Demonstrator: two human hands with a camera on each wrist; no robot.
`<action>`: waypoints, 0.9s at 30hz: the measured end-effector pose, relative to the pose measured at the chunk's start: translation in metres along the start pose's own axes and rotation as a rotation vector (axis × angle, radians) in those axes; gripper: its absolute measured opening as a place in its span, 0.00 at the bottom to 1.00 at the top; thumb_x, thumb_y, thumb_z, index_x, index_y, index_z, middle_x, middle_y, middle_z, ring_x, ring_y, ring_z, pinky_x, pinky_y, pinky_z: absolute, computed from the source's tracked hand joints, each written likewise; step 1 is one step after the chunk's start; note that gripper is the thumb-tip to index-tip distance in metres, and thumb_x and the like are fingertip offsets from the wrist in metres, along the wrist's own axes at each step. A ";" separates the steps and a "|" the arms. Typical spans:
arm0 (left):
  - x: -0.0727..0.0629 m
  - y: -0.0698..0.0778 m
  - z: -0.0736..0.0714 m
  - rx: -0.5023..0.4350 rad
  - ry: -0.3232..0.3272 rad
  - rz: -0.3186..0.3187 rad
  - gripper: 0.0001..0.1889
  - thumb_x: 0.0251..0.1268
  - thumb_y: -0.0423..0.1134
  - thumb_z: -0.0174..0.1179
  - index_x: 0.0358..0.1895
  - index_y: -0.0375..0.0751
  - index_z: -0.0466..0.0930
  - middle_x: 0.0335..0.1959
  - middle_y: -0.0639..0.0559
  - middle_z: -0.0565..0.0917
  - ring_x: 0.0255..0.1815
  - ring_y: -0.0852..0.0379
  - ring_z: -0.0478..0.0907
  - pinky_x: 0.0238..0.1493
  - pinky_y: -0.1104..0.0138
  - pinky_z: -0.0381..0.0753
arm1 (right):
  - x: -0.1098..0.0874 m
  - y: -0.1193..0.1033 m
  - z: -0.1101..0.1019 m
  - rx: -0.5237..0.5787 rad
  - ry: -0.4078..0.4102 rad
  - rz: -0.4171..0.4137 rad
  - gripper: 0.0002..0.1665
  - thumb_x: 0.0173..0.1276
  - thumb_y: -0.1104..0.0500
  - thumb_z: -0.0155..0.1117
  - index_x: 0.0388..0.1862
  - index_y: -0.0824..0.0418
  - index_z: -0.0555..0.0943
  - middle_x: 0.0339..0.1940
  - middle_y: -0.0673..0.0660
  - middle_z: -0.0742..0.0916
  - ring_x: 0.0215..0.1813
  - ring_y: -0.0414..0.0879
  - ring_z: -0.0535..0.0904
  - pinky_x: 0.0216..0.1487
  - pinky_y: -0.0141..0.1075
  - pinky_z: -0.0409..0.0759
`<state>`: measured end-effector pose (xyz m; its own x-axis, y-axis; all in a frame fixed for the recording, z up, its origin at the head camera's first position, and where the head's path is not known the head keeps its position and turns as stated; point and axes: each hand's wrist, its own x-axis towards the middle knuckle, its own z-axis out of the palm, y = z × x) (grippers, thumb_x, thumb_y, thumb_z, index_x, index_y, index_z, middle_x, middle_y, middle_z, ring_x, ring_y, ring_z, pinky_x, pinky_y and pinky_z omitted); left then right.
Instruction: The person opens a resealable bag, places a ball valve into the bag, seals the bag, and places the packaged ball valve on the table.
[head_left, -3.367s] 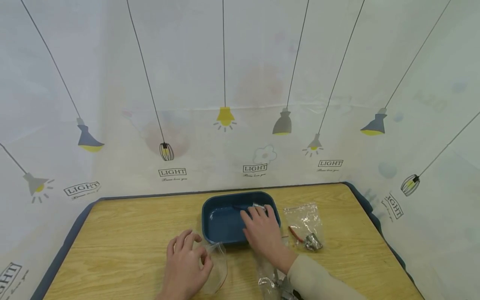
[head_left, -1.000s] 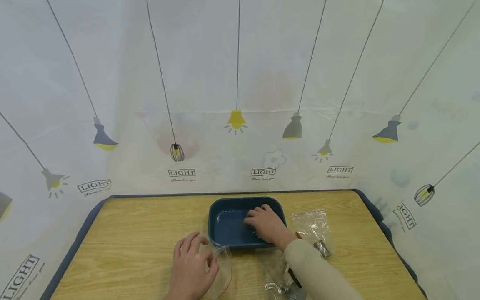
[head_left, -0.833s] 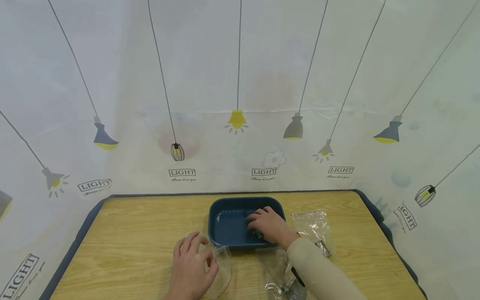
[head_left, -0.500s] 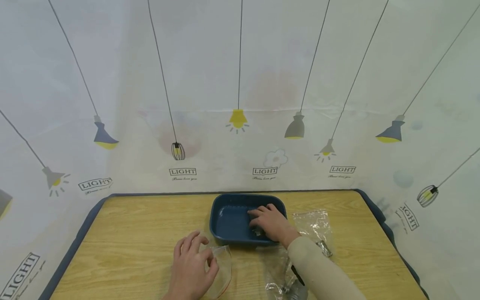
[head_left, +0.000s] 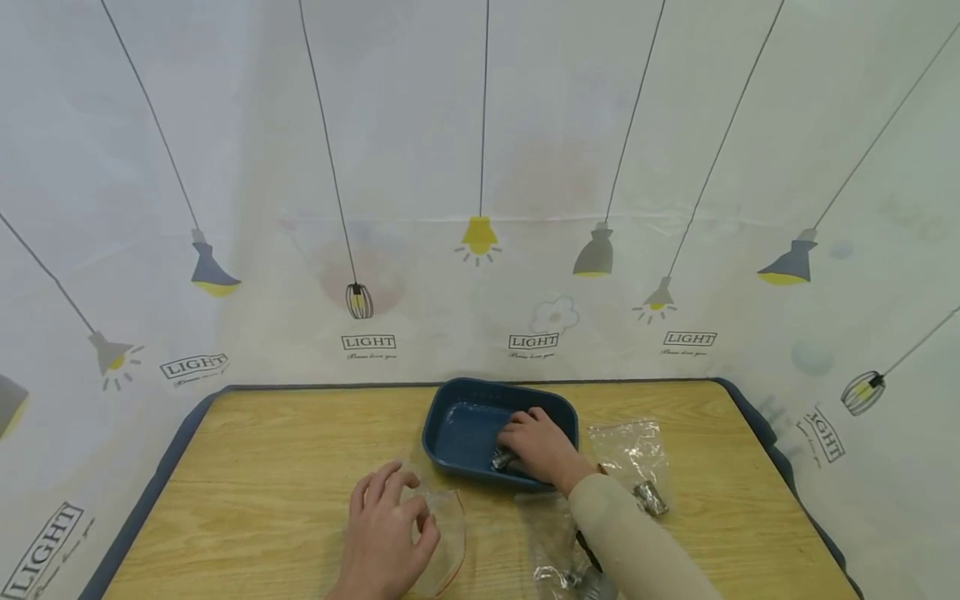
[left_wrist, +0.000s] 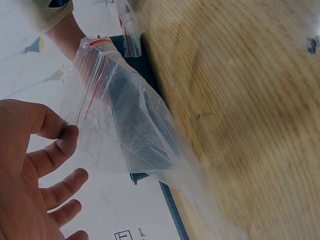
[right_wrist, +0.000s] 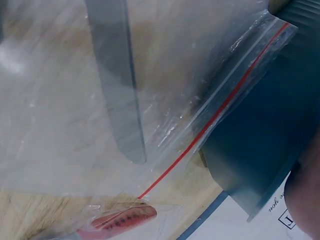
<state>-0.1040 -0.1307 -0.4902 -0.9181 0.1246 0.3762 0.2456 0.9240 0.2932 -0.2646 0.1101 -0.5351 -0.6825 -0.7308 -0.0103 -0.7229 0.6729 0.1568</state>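
My left hand [head_left: 390,529] pinches the top corner of a clear zip bag [left_wrist: 135,115] between thumb and forefinger, the other fingers loosely bent. The bag has a red seal line and hangs beside the blue basin [head_left: 457,467]. My right hand [head_left: 538,446] reaches inside the basin's right half, fingers curled down over a small dark, shiny object [head_left: 501,458]. Most of that object is hidden under the hand, so I cannot tell its kind. In the right wrist view, only part of this hand [right_wrist: 306,190] shows at the edge.
Right of the basin lies a clear bag [head_left: 630,446] with a crumpled silvery piece [head_left: 649,497]. Another zip bag [head_left: 546,533], partly under my right sleeve, holds a flat grey strip [right_wrist: 117,85]. A red, dark-spotted handle [right_wrist: 120,222] shows below it in the right wrist view.
The basin has turned slightly, its left end shifting away from me. My right hand has gone deeper into it and curled further over the shiny object. My left hand keeps its pinch on the bag.
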 end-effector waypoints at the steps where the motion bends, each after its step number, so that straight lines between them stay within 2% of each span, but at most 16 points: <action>1: 0.000 0.000 0.000 0.000 0.000 0.000 0.18 0.51 0.42 0.64 0.11 0.60 0.65 0.42 0.56 0.79 0.64 0.47 0.70 0.63 0.47 0.64 | 0.000 0.000 0.000 0.009 0.003 -0.001 0.19 0.59 0.45 0.71 0.51 0.42 0.82 0.52 0.43 0.86 0.59 0.45 0.76 0.63 0.47 0.71; 4: 0.000 0.000 0.000 0.000 0.001 -0.003 0.18 0.51 0.42 0.64 0.11 0.60 0.65 0.43 0.56 0.79 0.64 0.47 0.70 0.63 0.47 0.64 | -0.001 0.000 0.000 0.032 0.027 -0.022 0.20 0.59 0.46 0.72 0.52 0.40 0.82 0.51 0.42 0.86 0.58 0.45 0.77 0.63 0.47 0.71; 8: 0.000 -0.001 -0.001 -0.004 -0.007 -0.012 0.18 0.51 0.42 0.63 0.11 0.60 0.65 0.43 0.55 0.79 0.65 0.46 0.70 0.63 0.46 0.63 | -0.001 0.000 -0.001 0.044 0.049 -0.049 0.19 0.62 0.53 0.70 0.52 0.40 0.82 0.49 0.42 0.87 0.57 0.44 0.78 0.63 0.47 0.71; 12: 0.000 -0.001 -0.002 -0.016 -0.025 -0.026 0.18 0.52 0.42 0.63 0.12 0.61 0.66 0.43 0.55 0.79 0.65 0.46 0.69 0.64 0.45 0.63 | 0.000 0.000 -0.002 0.036 0.036 -0.052 0.19 0.65 0.59 0.67 0.52 0.40 0.82 0.49 0.42 0.87 0.57 0.44 0.78 0.65 0.47 0.70; 18: -0.001 0.000 -0.003 -0.013 -0.019 -0.025 0.18 0.52 0.42 0.63 0.12 0.60 0.66 0.43 0.55 0.79 0.65 0.46 0.69 0.64 0.45 0.63 | -0.002 0.001 -0.002 0.014 0.012 -0.027 0.20 0.64 0.57 0.68 0.52 0.38 0.82 0.51 0.41 0.87 0.57 0.44 0.79 0.69 0.49 0.67; 23: -0.001 0.000 -0.003 -0.005 -0.005 -0.025 0.18 0.52 0.42 0.63 0.12 0.60 0.66 0.43 0.55 0.79 0.64 0.46 0.70 0.64 0.46 0.63 | -0.005 0.001 -0.006 0.014 0.000 0.025 0.20 0.61 0.55 0.71 0.52 0.39 0.82 0.50 0.44 0.87 0.55 0.46 0.82 0.72 0.56 0.62; 27: 0.001 -0.001 -0.004 0.000 -0.007 -0.029 0.18 0.52 0.42 0.63 0.11 0.60 0.66 0.43 0.55 0.80 0.64 0.46 0.70 0.64 0.45 0.63 | -0.008 0.002 -0.010 -0.011 -0.031 0.067 0.20 0.64 0.54 0.69 0.54 0.39 0.81 0.50 0.45 0.86 0.54 0.47 0.81 0.72 0.60 0.60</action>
<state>-0.1037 -0.1325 -0.4866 -0.9272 0.1000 0.3609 0.2184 0.9273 0.3040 -0.2595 0.1156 -0.5254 -0.7328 -0.6798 -0.0299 -0.6740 0.7192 0.1687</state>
